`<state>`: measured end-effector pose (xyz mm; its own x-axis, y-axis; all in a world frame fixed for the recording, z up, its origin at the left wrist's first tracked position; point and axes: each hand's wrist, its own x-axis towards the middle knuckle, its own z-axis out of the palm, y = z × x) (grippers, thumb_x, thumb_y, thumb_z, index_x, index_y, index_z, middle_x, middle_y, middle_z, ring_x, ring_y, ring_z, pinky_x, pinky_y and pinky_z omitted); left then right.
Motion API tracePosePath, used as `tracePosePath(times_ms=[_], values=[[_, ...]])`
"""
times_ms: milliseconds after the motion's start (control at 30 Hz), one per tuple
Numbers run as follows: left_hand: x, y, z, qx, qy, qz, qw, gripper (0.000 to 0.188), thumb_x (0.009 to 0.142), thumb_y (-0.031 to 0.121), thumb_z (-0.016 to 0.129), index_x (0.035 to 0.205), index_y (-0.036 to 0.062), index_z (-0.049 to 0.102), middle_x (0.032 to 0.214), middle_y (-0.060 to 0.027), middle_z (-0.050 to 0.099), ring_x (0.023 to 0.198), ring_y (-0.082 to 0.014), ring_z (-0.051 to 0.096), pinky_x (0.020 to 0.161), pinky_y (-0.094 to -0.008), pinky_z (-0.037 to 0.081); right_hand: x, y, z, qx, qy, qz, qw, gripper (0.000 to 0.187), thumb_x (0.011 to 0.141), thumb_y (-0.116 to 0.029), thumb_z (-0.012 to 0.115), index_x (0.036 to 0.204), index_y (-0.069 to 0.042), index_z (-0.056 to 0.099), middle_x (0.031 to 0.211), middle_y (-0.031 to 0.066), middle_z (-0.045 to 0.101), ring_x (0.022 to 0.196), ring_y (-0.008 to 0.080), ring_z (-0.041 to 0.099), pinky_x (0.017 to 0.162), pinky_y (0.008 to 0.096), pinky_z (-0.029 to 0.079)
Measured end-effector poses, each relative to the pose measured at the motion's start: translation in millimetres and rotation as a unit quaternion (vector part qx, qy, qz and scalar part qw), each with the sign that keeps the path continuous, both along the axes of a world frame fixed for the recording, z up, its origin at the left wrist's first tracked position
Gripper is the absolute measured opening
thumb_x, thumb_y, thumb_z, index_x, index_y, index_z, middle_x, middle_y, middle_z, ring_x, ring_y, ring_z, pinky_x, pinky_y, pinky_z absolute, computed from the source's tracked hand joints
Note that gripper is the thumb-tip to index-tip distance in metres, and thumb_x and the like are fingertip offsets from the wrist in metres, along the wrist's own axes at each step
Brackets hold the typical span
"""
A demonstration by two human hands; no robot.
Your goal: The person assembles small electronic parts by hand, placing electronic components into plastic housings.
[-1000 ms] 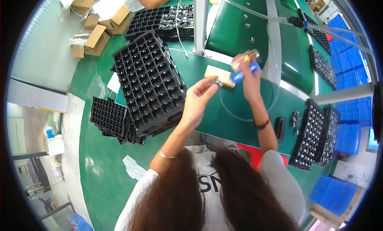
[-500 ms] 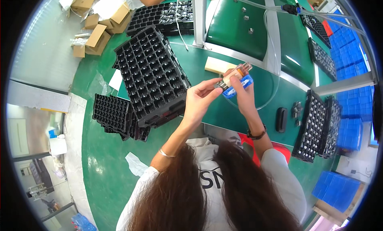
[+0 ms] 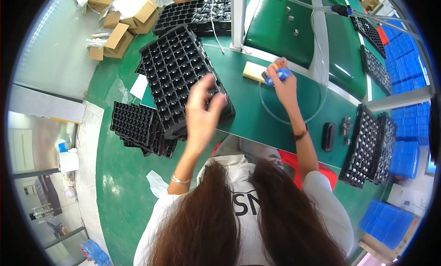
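My right hand is closed around a small blue handheld piece with an orange-brown part at its top and a small metal part at its left side. It is raised above the green tabletop, beside a pale yellow block. My left hand, blurred by motion, is over the right side of a large black compartment tray. Its thumb and fingers are apart, and I see nothing between them. Dark pieces fill many of that tray's pockets. Whether the left fingers touch the tray, I cannot tell.
Smaller black trays are stacked at the left. To the right lie a black oblong case, loose metal parts and a filled tray. A clear hose loops over the table. Beyond runs a green conveyor belt beside a metal post.
My left hand has let go of the piece and swung left to the black tray. My right hand has kept the blue piece and moved slightly away from me, with its fingers closed around it.
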<state>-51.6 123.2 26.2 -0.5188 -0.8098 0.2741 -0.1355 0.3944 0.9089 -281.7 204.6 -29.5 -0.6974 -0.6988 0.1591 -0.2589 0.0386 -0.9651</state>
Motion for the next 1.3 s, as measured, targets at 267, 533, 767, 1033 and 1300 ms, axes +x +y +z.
tracePosePath(times_ms=[267, 533, 767, 1033, 1300], values=[[101.5, -91.7, -33.1, -0.112, -0.416, 0.258, 0.865, 0.057, 0.089, 0.041, 0.051, 0.127, -0.0013, 0.045, 0.118, -0.0224, 0.054, 0.109, -0.0362, 0.051, 0.093, -0.0421, 0.039, -3.9, -20.6, -33.6, 0.107, 0.231, -0.054, 0.966, 0.048, 0.074, -0.036, 0.073, 0.103, -0.002, 0.058, 0.08, 0.0158, 0.064, 0.073, 0.0304, 0.063, 0.065, 0.0343, 0.048], [109.4, -106.6, -36.4, -0.156, -0.299, 0.324, 0.884, 0.032, 0.091, 0.026, 0.047, 0.105, 0.0009, 0.061, 0.088, -0.0243, 0.063, 0.082, -0.039, 0.062, 0.071, -0.0444, 0.047, -3.7, 8.2, -21.0, 0.123, 0.186, -0.076, 0.972, 0.068, 0.063, -0.037, 0.081, 0.113, -0.009, 0.044, 0.078, 0.0055, 0.049, 0.066, 0.0184, 0.049, 0.061, 0.0305, 0.042], [211.3, -135.8, -33.5, -0.142, -0.143, 0.396, 0.896, 0.036, 0.092, 0.024, 0.053, 0.108, -0.0075, 0.059, 0.087, -0.0135, 0.066, 0.076, -0.0151, 0.059, 0.073, -0.029, 0.046, -7.6, 10.9, -25.2, 0.123, 0.191, -0.053, 0.972, 0.061, 0.065, -0.034, 0.08, 0.112, -0.008, 0.051, 0.077, 0.0039, 0.045, 0.066, 0.0175, 0.046, 0.062, 0.0299, 0.042], [401.9, -138.8, -84.9, -0.097, -0.204, 0.574, 0.787, 0.037, 0.091, 0.027, 0.052, 0.103, -0.007, 0.061, 0.096, -0.0194, 0.066, 0.087, -0.0266, 0.064, 0.078, -0.0342, 0.048, 2.0, -10.3, -18.2, 0.103, 0.186, -0.027, 0.977, 0.048, 0.076, -0.032, 0.072, 0.111, -0.004, 0.055, 0.094, 0.0134, 0.063, 0.083, 0.0227, 0.062, 0.073, 0.0309, 0.047], [461.9, -175.3, -186.3, -0.088, -0.278, 0.624, 0.725, 0.035, 0.087, 0.031, 0.055, 0.094, -0.0007, 0.066, 0.087, -0.0189, 0.067, 0.082, -0.0315, 0.065, 0.075, -0.0388, 0.049, 7.8, -18.9, -22.6, 0.104, 0.156, -0.039, 0.982, 0.039, 0.084, -0.025, 0.066, 0.112, 0.001, 0.058, 0.09, 0.0111, 0.065, 0.084, 0.0152, 0.062, 0.075, 0.0274, 0.047]])
